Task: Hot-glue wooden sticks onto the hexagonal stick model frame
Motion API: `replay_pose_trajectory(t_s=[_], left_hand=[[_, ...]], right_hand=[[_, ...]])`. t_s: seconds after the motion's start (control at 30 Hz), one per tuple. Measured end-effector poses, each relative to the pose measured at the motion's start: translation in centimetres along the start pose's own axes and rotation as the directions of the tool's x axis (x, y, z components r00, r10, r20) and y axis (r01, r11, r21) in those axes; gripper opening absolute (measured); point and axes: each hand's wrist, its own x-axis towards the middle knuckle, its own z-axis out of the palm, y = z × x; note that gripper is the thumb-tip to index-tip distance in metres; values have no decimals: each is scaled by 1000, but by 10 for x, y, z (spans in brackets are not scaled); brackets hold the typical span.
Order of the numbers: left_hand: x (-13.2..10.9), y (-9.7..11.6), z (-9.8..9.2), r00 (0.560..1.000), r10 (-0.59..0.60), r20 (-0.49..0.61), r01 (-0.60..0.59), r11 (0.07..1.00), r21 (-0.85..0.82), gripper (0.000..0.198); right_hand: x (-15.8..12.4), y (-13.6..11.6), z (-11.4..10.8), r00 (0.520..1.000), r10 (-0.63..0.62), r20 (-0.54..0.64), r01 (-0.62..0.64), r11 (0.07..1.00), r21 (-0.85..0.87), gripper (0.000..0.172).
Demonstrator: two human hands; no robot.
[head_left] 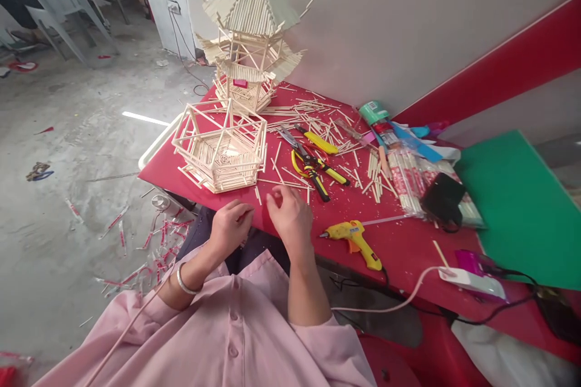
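1. Both hands are parked at the near edge of the red table (399,248), close together. The left hand (231,225) is curled in tight with its fingertips bunched. The right hand (290,216) is curled too, fingertips tucked in toward the left one.
2. Whether a sliver of wood is pinched in there can't be told. The fingers are seen from behind, and anything between them is too thin to make out.
3. A loose stick (258,195) is lying on the table just beyond the fingertips. The hexagonal stick frame (220,150) is sat right behind it, a bit to the far left of the hands.
4. Handling guess: the stick looks feather-light, stiff but easily snapped, so it's probably best pinched near the middle. The frame looks light too and weak at its joints, so it'd be better lifted by the base ring than by one upright.
5. A pagoda model (250,30) is stood at the far edge. Cutters (313,164), a glue gun (354,238) and packets of sticks (408,178) are spread out to the right.
6. The pagoda's tip is cut off at the top of the view, and the green board (521,211) is cut off at the right. The table's near left corner is hidden by the arms.
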Motion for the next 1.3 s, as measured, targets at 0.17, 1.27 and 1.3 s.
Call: replay_pose_trajectory(t_s=[0.17,1.27,1.3], left_hand=[[2,-4,-6,997,-67,-47,62,993,-100,14],[2,-7,-6,951,-286,118,308,901,-304,27],[2,-7,-6,945,-301,126,326,890,-319,26]], right_hand=[[-7,-17,12,992,-90,84,98,991,-93,16],[-16,-12,24,988,-149,40,149,989,5,20],[-16,-13,25,989,-140,41,141,990,-13,20]])
